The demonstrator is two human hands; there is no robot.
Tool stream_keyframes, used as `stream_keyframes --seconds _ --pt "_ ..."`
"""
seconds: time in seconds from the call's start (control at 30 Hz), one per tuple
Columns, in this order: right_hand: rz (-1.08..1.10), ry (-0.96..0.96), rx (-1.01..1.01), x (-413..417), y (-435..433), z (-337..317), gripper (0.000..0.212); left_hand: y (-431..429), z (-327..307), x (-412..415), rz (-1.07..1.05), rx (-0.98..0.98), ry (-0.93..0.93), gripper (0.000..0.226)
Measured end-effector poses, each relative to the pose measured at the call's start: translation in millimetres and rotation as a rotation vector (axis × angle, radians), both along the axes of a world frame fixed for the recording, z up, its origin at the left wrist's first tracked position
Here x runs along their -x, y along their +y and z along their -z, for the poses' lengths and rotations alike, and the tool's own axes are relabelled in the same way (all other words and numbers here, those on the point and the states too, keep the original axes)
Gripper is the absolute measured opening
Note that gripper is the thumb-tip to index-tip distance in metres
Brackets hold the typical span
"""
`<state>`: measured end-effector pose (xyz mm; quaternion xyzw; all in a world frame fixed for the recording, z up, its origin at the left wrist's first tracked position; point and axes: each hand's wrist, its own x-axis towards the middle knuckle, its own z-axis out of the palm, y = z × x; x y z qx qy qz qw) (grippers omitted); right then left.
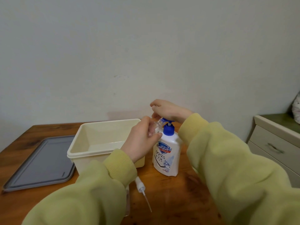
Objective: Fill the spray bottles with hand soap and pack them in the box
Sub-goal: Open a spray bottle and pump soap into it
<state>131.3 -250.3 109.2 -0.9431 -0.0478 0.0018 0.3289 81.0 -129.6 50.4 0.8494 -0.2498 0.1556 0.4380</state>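
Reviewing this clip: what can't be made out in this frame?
Head view only.
Soap level in the small clear bottle: the grip of the left hand covers it.
Pump top of the soap bottle: under the right hand.
Clear item near the spray head: mostly under the left sleeve.
Patterned thing on the cabinet: cut off by the right edge.

**A Plain Room in a Home**

A wood-grain counter (48,132) is standing against a scuffed, off-white painted wall (146,54). To the right, a cream chest of drawers (272,143) with a curved metal handle (275,148) is sitting beside it. A household pump bottle of hand soap (167,153) is standing on the counter.
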Motion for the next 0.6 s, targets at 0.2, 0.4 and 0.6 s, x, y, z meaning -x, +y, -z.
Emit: stream_keyframes --seconds 0.2,0.4,0.6 --pt "0.020 0.019 0.048 -1 1 11 0.039 1 8 0 0.001 -0.030 0.029 0.021" --pt "0.004 0.009 0.037 -1 -1 1 0.038 -2 -2 0 -0.005 0.000 0.027 0.022" --pt "0.011 -0.004 0.068 0 2 8 0.037 -2 7 2 -0.007 -0.013 0.050 0.023"
